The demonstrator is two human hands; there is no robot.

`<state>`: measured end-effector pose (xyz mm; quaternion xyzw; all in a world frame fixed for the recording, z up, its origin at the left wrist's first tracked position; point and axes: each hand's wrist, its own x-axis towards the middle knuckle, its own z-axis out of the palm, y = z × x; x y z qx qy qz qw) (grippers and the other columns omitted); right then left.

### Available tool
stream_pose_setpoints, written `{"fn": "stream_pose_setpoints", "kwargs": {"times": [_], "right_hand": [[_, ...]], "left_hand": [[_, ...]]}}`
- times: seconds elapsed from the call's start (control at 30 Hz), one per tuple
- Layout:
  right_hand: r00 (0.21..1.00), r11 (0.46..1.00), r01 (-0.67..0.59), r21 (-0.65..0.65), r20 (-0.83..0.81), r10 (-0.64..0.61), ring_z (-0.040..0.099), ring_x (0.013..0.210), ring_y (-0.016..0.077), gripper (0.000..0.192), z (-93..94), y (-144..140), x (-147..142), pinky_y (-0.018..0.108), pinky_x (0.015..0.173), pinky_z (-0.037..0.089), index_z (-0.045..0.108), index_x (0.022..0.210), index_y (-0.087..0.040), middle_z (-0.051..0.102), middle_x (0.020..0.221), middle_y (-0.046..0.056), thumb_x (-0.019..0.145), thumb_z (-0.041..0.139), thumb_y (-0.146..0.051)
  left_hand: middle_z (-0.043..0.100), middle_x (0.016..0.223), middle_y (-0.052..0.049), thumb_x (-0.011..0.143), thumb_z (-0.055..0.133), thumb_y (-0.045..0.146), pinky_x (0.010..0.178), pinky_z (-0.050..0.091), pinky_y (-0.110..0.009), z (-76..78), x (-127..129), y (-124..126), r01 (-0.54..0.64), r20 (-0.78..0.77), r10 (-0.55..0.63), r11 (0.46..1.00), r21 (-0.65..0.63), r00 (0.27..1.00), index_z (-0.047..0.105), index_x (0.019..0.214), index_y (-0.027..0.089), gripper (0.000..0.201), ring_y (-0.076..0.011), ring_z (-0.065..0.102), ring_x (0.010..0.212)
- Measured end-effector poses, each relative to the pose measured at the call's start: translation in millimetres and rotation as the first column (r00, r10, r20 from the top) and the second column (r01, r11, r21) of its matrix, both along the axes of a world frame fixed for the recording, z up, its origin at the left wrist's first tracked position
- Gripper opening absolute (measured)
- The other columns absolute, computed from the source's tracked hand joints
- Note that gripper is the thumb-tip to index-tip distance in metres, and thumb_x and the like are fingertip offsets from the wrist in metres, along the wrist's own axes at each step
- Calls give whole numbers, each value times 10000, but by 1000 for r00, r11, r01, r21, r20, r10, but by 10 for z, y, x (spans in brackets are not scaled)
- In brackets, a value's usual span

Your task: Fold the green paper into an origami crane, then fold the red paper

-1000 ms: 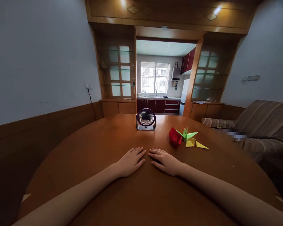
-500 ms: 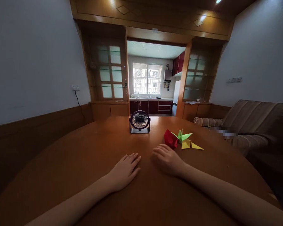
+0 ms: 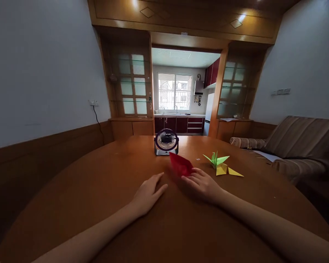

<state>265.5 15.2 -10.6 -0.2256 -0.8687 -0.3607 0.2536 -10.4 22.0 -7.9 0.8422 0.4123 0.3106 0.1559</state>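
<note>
My right hand (image 3: 203,184) holds a red folded paper piece (image 3: 180,165) by its near edge, just above the wooden table (image 3: 98,190). The red piece tilts up toward the small fan. My left hand (image 3: 148,193) rests flat on the table, fingers apart, just left of the red paper and not touching it. To the right lie a green paper crane (image 3: 216,159) and a yellow folded paper (image 3: 226,170), touching each other.
A small dark desk fan (image 3: 166,141) stands at the far middle of the table. A striped sofa (image 3: 298,146) with a sheet of paper on it is at the right. Wood-panelled wall runs along the left.
My right hand reached to the red paper, took hold of it and drew it left, away from the green and yellow pieces. My left hand stayed flat on the table.
</note>
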Motion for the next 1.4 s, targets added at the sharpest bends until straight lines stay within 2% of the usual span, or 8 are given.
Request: {"fn": "stream_pose_setpoints", "kwargs": {"times": [0.17, 0.3, 0.43, 0.63, 0.8, 1.03, 1.23, 1.4], "right_hand": [[977, 974, -201, 108, 99, 190, 666, 980, 196, 325, 55, -131, -240, 444, 1053, 449, 607, 1171, -128, 729, 1053, 89, 944, 377, -85], [975, 974, -220, 56, 55, 217, 663, 972, 211, 263, 40, -69, -307, 434, 1019, 474, 618, 1127, -111, 732, 1014, 100, 929, 446, -117], [952, 955, -281, -94, -151, 266, 637, 997, 223, 305, 39, 14, -352, 442, 969, 492, 559, 1212, -151, 704, 1063, 103, 923, 519, -240], [799, 899, -313, -305, -597, 76, 534, 1150, 235, 371, 21, 171, -630, 421, 978, 475, 484, 1284, -192, 555, 1246, 136, 920, 538, -237], [604, 866, -370, -337, -796, -52, 590, 931, 204, 181, -19, 377, -772, 345, 806, 510, 570, 1065, -200, 618, 1024, 79, 890, 580, -244], [496, 817, -382, -431, -842, -212, 600, 712, 168, 125, -8, 393, -716, 282, 636, 456, 682, 827, -184, 682, 818, 42, 854, 621, -290], [395, 748, -456, -483, -862, -317, 660, 746, 200, 176, -43, 444, -704, 303, 668, 490, 757, 849, -199, 742, 833, 59, 807, 671, -346], [380, 717, -489, -497, -861, -337, 676, 743, 214, 234, -75, 494, -706, 307, 648, 507, 767, 880, -205, 756, 850, 63, 821, 637, -390]], "left_hand": [[698, 1105, -125, 824, 569, 565, 912, 520, -418, -54, 112, 191, 29, 524, 93, 975, -219, 847, 630, 1028, 146, 470, -270, 654, 1047], [735, 885, -113, 670, 732, 505, 754, 564, -401, -139, 164, 317, 58, 633, 169, 945, -322, 756, 659, 843, 127, 422, -276, 695, 831], [718, 1023, -106, 653, 743, 411, 820, 549, -383, -156, 160, 346, 60, 761, 198, 953, -297, 618, 657, 967, 142, 423, -248, 679, 919], [685, 1053, -77, 553, 783, 266, 835, 523, -327, -83, 277, 407, 2, 853, 229, 965, -261, 468, 607, 1069, 165, 554, -208, 653, 929], [681, 885, -30, 538, 783, 226, 726, 524, -283, -60, 342, 469, 5, 876, 236, 965, -263, 421, 574, 1000, 178, 510, -169, 649, 793], [630, 634, 16, 585, 698, 208, 553, 446, -202, -92, 279, 447, -69, 846, 259, 964, -257, 467, 625, 688, 148, 140, -108, 561, 574], [663, 595, -21, 511, 831, 309, 507, 416, -223, 0, 213, 530, -28, 792, 274, 951, -309, 546, 703, 660, 114, 277, -122, 543, 515], [677, 612, -31, 515, 844, 455, 527, 387, -227, 207, 103, 605, 23, 657, 185, 955, -296, 731, 731, 661, 109, 392, -123, 533, 534]]}}
